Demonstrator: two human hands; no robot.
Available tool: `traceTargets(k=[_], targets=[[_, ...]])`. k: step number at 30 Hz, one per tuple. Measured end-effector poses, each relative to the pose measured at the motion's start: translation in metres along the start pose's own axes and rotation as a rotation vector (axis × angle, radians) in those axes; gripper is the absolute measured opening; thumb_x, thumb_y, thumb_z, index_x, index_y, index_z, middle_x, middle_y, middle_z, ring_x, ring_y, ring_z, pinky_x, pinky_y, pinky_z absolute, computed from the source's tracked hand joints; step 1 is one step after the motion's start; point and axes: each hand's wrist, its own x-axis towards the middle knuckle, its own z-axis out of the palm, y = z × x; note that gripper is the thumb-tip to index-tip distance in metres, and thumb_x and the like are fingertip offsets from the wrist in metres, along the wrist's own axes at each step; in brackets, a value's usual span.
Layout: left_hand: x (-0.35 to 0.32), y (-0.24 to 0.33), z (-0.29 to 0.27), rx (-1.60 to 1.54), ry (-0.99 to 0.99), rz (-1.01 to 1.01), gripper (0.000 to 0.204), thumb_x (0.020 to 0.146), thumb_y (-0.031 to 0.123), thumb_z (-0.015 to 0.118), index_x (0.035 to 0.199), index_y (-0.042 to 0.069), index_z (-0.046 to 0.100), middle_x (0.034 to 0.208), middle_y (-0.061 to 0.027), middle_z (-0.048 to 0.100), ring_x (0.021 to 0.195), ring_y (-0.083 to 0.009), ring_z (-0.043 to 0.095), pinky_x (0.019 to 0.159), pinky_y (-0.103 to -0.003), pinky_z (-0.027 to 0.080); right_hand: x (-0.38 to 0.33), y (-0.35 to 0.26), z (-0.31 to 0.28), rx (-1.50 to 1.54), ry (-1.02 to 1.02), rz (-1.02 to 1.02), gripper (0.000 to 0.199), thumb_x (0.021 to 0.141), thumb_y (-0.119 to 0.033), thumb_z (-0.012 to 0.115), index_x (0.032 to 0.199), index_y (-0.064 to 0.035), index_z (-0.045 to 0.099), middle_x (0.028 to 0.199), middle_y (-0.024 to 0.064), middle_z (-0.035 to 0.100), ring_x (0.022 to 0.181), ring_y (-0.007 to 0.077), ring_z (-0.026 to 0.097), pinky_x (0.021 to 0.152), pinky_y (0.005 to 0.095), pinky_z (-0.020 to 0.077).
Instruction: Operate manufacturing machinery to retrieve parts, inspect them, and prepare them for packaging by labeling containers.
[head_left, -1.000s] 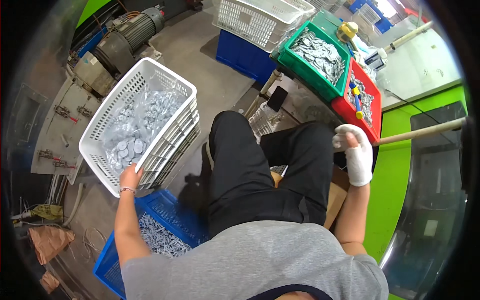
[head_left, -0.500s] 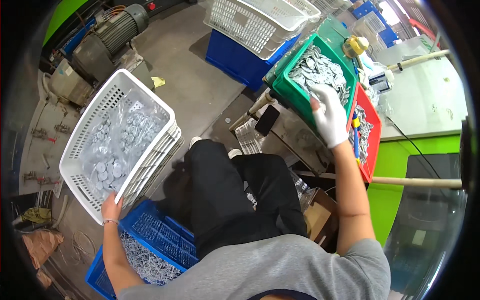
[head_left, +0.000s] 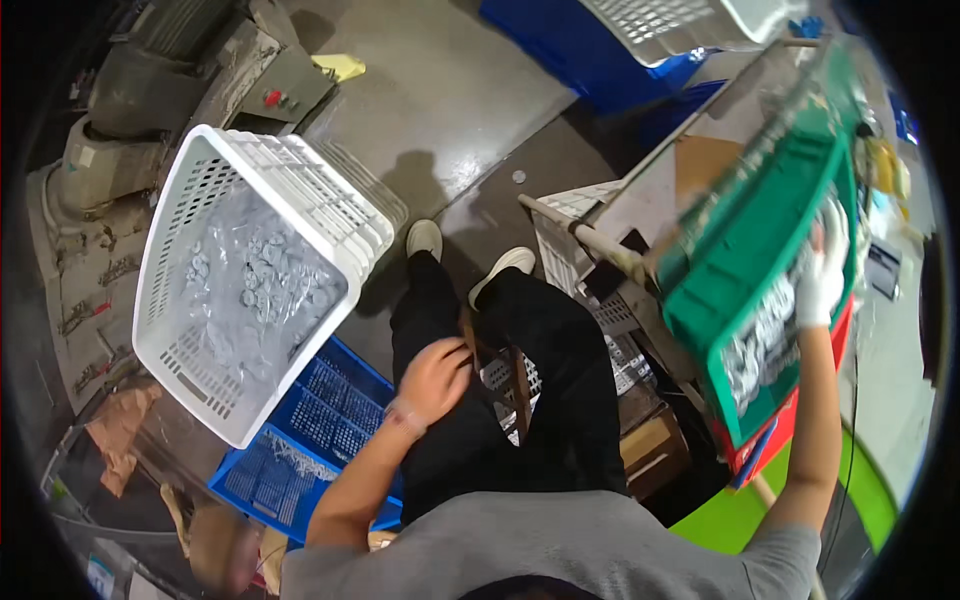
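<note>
The white basket (head_left: 292, 218), topping a nested stack (head_left: 365, 205), is the biggest thing near the hands. Just beside it, on the side toward the body, is the slotted blue crate (head_left: 325, 405). Well to the right of the basket, across the person's legs, is the green bin (head_left: 760, 260). It looks tilted, though blur and lens bend leave that unsure. The red bin (head_left: 783, 428), also well right of the basket, shows only in part past the green bin's edge. Inside the basket is a clear bag (head_left: 270, 340).

The right hand (head_left: 822, 265), in a white glove with the thumb bare, is far to the right of the basket, at the green bin's outer side and over its contents; whether it grips the rim, grasps anything or merely rests there, I cannot tell. The left hand (head_left: 437, 378), bare, is right of the basket and over the left thigh (head_left: 440, 460), fingers curled near a brown strip (head_left: 468, 328); whether it holds that is unclear.

Smallest are the loose metal pieces (head_left: 765, 340) in the green bin and the grey discs (head_left: 262, 270) in the basket's bag.

The step in hand seems to be handling the green bin or its pieces; the next move probably calls for a firm, steady hold, since loose pieces could slide.
</note>
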Motion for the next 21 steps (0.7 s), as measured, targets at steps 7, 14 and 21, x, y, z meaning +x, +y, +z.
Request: traceTargets(k=[7,14,21], targets=[[0.253,-0.169,0.16,-0.027,-0.055,-0.281,0.016,0.085,0.009,0.057,0.099,0.004,0.062,0.097,-0.0195,0.061,0.093,-0.0386,0.058,0.081,-0.044,0.048,-0.021,0.015,-0.005,0.083,-0.057,0.167,0.048,0.097,-0.024,0.044,0.14,-0.0031,0.038,0.14,0.0158,0.042,0.128,0.0265,0.041,0.107,0.0383,0.0323],[0.372,-0.307,0.293,0.295,-0.399,-0.45,0.024,0.09,0.019,0.048,0.109,0.011,0.06,0.117,-0.0119,0.058,0.107,-0.031,0.058,0.085,-0.045,0.049,-0.039,0.017,0.013,-0.065,-0.164,0.335,0.048,0.097,-0.024,0.044,0.14,-0.003,0.038,0.14,0.0156,0.042,0.129,0.0271,0.041,0.108,0.0384,0.0315],[0.42,-0.359,0.336,0.559,-0.558,-0.17,0.043,0.09,0.019,0.052,0.134,0.02,0.048,0.144,-0.0083,0.036,0.124,-0.0273,0.044,0.097,-0.049,0.04,-0.03,0.009,0.027,-0.165,-0.233,0.412,0.049,0.097,-0.024,0.044,0.14,-0.0029,0.038,0.141,0.0154,0.042,0.129,0.0277,0.04,0.108,0.0384,0.0307]])
